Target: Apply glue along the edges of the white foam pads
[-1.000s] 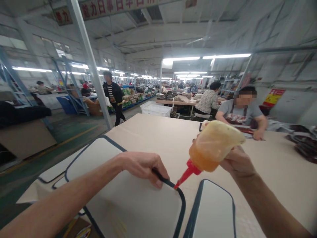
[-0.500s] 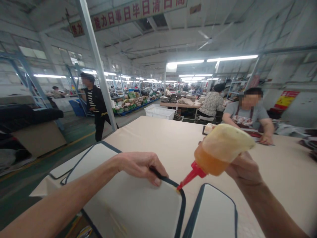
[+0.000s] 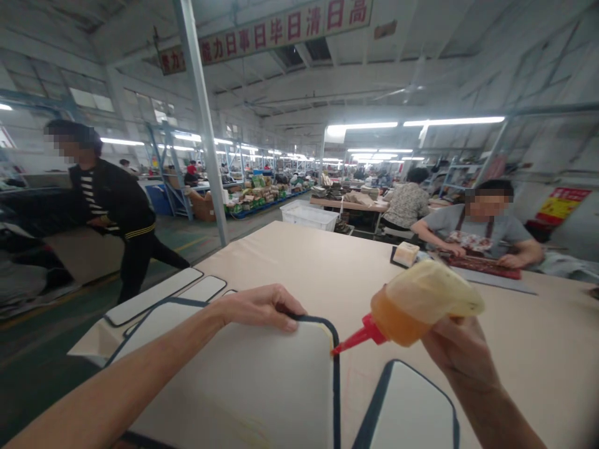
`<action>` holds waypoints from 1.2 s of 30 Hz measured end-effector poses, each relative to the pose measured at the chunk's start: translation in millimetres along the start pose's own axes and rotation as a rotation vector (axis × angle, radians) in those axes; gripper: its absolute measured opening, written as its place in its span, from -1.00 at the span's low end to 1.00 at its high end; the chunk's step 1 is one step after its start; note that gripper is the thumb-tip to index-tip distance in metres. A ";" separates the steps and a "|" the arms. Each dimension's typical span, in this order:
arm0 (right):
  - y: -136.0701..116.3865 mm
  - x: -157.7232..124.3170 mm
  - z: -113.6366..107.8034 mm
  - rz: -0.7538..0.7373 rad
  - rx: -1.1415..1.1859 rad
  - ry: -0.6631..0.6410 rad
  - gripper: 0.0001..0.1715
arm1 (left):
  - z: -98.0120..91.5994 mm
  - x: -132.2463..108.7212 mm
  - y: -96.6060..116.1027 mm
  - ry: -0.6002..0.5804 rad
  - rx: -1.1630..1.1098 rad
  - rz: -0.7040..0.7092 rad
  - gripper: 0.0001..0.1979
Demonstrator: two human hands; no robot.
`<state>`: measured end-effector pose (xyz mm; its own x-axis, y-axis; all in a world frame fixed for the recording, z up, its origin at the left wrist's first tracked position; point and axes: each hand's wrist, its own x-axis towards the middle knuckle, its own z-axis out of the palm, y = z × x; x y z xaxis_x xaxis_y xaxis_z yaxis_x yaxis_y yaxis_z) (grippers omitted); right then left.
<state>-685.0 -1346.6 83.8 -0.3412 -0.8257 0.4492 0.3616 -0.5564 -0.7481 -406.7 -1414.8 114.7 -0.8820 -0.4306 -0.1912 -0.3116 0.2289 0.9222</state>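
My left hand [image 3: 266,307] pinches the top edge of a large whitish panel [image 3: 262,380] with a dark border. A squeeze bottle [image 3: 416,302] of amber liquid, with a red nozzle, is gripped in my right hand [image 3: 456,340]. The bottle is tilted, and its tip touches the panel's right edge just below the rounded corner. A thin yellowish line runs along the border around that corner. Right of the large panel lies a smaller dark-edged panel [image 3: 412,405]. More pale panels [image 3: 152,296] lie at the left.
Across the pale table [image 3: 281,255], a seated person [image 3: 486,231] handles a dark red piece. A cream block [image 3: 405,253] stands on a dark holder. Beyond are a white bin [image 3: 309,215] and a metal post [image 3: 206,125]. Another person [image 3: 112,199] walks at the left.
The bottle tip has moved from the panel's corner down along its right edge. The panel has turned slightly, my view has shifted left, and the walking person is closer and farther left.
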 end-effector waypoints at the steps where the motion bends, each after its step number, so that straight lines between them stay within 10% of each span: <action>1: 2.3 -1.7 1.1 0.004 -0.002 -0.012 -0.46 | -2.3 -1.8 -3.5 0.008 -0.008 -0.002 -0.62; 36: 47.6 -22.3 22.3 0.002 -0.133 0.003 -0.39 | -67.6 -37.9 -100.1 0.362 -0.408 0.011 -0.68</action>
<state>-640.8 -1356.7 49.1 -0.3434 -0.8264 0.4462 0.2438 -0.5373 -0.8074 -318.2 -1480.4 52.3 -0.6840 -0.7197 -0.1189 -0.0766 -0.0913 0.9929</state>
